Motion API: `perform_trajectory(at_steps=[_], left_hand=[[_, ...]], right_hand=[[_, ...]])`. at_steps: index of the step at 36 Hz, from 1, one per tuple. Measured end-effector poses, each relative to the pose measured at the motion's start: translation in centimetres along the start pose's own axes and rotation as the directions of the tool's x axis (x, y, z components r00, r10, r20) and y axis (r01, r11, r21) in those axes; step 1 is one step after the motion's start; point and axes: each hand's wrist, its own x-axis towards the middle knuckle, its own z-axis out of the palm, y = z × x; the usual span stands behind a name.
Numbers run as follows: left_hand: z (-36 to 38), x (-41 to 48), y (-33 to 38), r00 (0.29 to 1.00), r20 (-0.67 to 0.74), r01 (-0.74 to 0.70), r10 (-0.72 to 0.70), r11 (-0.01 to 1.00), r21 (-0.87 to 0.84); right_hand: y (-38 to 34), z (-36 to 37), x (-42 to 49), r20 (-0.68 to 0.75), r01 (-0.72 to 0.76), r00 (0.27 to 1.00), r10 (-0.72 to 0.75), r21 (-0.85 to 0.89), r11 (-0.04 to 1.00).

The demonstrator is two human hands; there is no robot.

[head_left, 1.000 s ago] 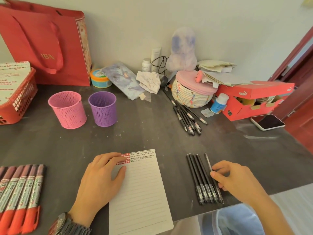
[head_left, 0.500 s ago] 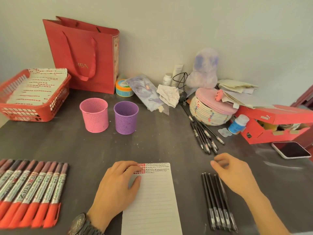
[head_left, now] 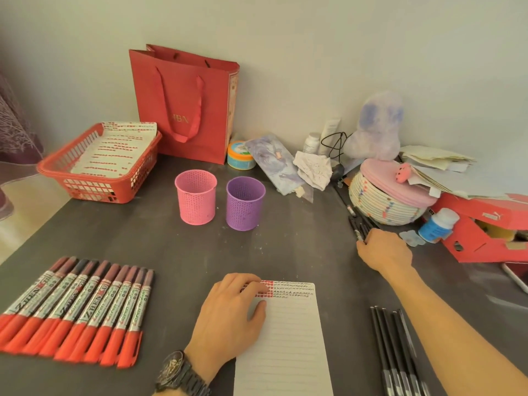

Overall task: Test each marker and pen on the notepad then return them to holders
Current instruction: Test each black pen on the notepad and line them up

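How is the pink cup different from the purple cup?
The pink cup is pink and the purple cup is purple. The pink cup stands further left, nearer the red basket, while the purple cup stands nearer the round woven basket. The pink cup also sits slightly further back on the table. Both are upright, full of little holes, look empty, and seem about the same size.

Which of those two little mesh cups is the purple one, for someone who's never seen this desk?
Start at the tall red gift bag standing against the back wall. In front of it on the dark desk two perforated cups stand side by side. The purple cup is the right one, nearer the crumpled paper; its neighbour, the pink cup, sits closer to the red basket.
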Motion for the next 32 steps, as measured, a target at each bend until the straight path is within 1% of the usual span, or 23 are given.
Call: perform_trajectory(at_steps=[2, 4, 5, 7, 8, 9, 10, 11, 13, 16, 17, 18, 19, 20, 21, 25, 26, 27, 28, 29, 30, 31, 32], left_hand=[[-0.1, 0.0, 0.0, 1.000, -0.014, -0.006, 0.006, 1.000, -0.006], [-0.1, 0.0, 0.0, 1.000, -0.014, -0.008, 0.008, 1.000, -0.004], [-0.1, 0.0, 0.0, 1.000, -0.013, -0.010, 0.010, 1.000, -0.003], [-0.2, 0.0, 0.0, 1.000, -0.005, -0.015, 0.015, 1.000, -0.009], [-0.3, 0.0, 0.1, 1.000, 0.003, -0.013, 0.013, 1.000, -0.024], [-0.4, 0.0, 0.1, 1.000, 0.012, -0.009, 0.010, 0.999, -0.049], [-0.6, 0.0, 0.2, 1.000, 0.024, -0.004, 0.006, 0.997, -0.077], [-0.8, 0.0, 0.3, 0.999, 0.040, -0.001, 0.005, 0.995, -0.102], [-1.3, 0.3, 0.6, 0.998, 0.064, 0.001, 0.008, 0.990, -0.142], [-2.4, 0.7, 1.8, 0.996, 0.092, 0.006, 0.017, 0.968, -0.249], [-2.8, 0.8, 2.4, 0.995, 0.101, 0.006, 0.025, 0.954, -0.300], [-3.1, 0.9, 3.0, 0.993, 0.113, 0.004, 0.037, 0.938, -0.345], [-3.3, 1.0, 3.7, 0.991, 0.127, 0.001, 0.051, 0.925, -0.380], [-3.5, 1.2, 4.3, 0.988, 0.142, 0.000, 0.064, 0.913, -0.409], [-3.6, 1.3, 4.8, 0.985, 0.155, 0.000, 0.075, 0.901, -0.434], [-3.7, 1.8, 6.2, 0.980, 0.175, -0.003, 0.098, 0.878, -0.479], [-3.7, 1.8, 6.2, 0.980, 0.171, -0.004, 0.098, 0.876, -0.482], [-3.7, 1.7, 6.1, 0.982, 0.162, -0.003, 0.093, 0.877, -0.481], [-3.8, 1.7, 5.9, 0.985, 0.149, -0.005, 0.085, 0.882, -0.471], [-4.0, 1.6, 5.8, 0.988, 0.135, -0.010, 0.080, 0.890, -0.455], [-4.1, 1.5, 5.5, 0.989, 0.128, -0.014, 0.079, 0.898, -0.440], [-4.3, 1.4, 5.4, 0.989, 0.129, -0.011, 0.073, 0.903, -0.429], [-4.5, 1.4, 5.2, 0.989, 0.136, 0.002, 0.061, 0.906, -0.423]], right_hand=[[-0.2, 0.0, 0.0, 0.016, -0.008, 1.000, 0.009, -0.015, 1.000], [-0.3, -0.1, 0.0, 0.011, -0.014, 1.000, 0.014, 0.025, 1.000], [-0.2, -0.2, 0.0, -0.002, -0.010, 1.000, 0.011, 0.089, 0.996], [-0.3, -0.6, -0.7, -0.010, 0.021, 1.000, -0.019, 0.319, 0.948], [-0.5, -0.8, -1.4, 0.008, 0.026, 0.999, -0.034, 0.484, 0.875], [-0.7, -0.9, -2.4, 0.047, 0.001, 0.998, -0.042, 0.655, 0.755], [-1.0, -1.0, -3.6, 0.093, -0.043, 0.994, -0.052, 0.795, 0.605], [-1.2, -1.1, -5.0, 0.123, -0.076, 0.989, -0.076, 0.887, 0.455], [-1.8, -1.0, -7.9, 0.142, -0.111, 0.982, -0.123, 0.967, 0.227], [-2.7, -0.8, -12.7, 0.147, -0.161, 0.974, -0.171, 0.985, -0.068], [-3.0, -0.7, -14.2, 0.141, -0.166, 0.974, -0.176, 0.977, -0.136], [-3.4, -0.6, -15.6, 0.138, -0.170, 0.974, -0.177, 0.968, -0.182], [-3.8, -0.5, -16.9, 0.133, -0.169, 0.975, -0.178, 0.964, -0.205], [-4.2, -0.5, -17.9, 0.118, -0.153, 0.976, -0.181, 0.968, -0.198], [-4.6, -0.4, -18.8, 0.091, -0.122, 0.979, -0.181, 0.978, -0.167], [-5.5, 0.3, -20.9, -0.025, 0.023, 0.986, -0.164, 1.000, -0.009], [-5.6, 0.4, -21.1, -0.029, 0.029, 0.987, -0.161, 1.000, 0.003], [-5.5, 0.3, -21.2, -0.014, 0.009, 0.989, -0.150, 0.999, -0.033], [-5.4, 0.0, -21.2, 0.033, -0.052, 0.990, -0.135, 0.989, -0.140], [-5.2, -0.4, -21.0, 0.105, -0.142, 0.985, -0.138, 0.944, -0.298], [-4.9, -0.7, -20.7, 0.178, -0.240, 0.968, -0.174, 0.855, -0.459], [-4.6, -1.0, -20.4, 0.230, -0.322, 0.946, -0.228, 0.741, -0.590], [-4.3, -1.3, -20.2, 0.252, -0.379, 0.925, -0.283, 0.625, -0.682]])
